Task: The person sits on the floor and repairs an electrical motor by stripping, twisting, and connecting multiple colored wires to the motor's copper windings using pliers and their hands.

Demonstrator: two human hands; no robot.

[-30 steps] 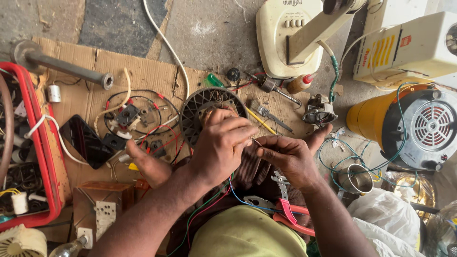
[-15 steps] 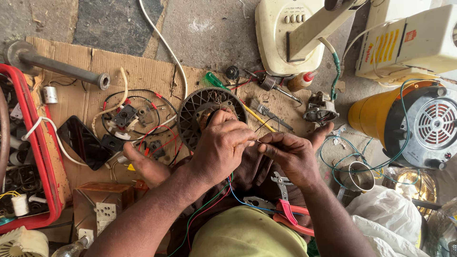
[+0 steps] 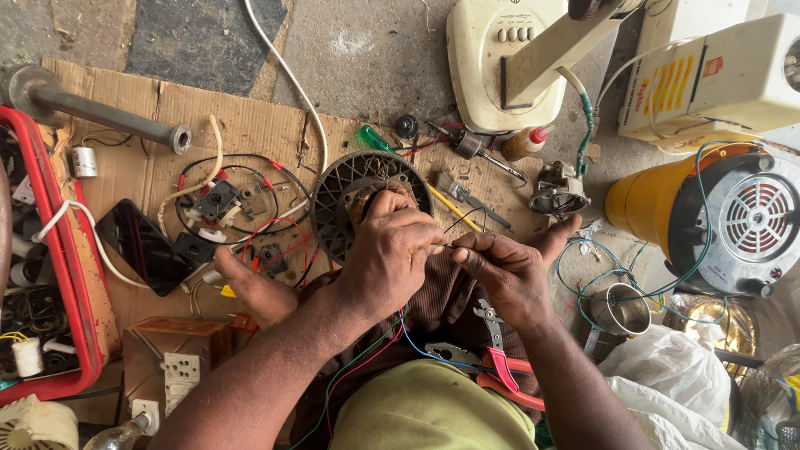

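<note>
The cardboard sheet (image 3: 250, 117) covers most of the floor here, with a cream fan base (image 3: 500, 67) at the far edge and a yellow motor housing (image 3: 650, 208) off to the right. In the middle lies the round black fan grille (image 3: 342, 196) with its copper-wound motor — partly hidden under the person's hands. The left hand (image 3: 392, 254) is curled over the near right edge of that grille, fingers bent and closed, thumb and forefinger pinching a thin wire (image 3: 446, 247). The right hand (image 3: 500, 267), just beside it and touching at the fingertips, pinches the same wire from the right. Red-handled pliers (image 3: 500, 367) rest on the lap, nearer than both hands. A dark phone (image 3: 142, 246) lies to the left (screen off). Compared with half a second ago, both hands sit in much the same spot — the pinch has barely shifted.
</note>
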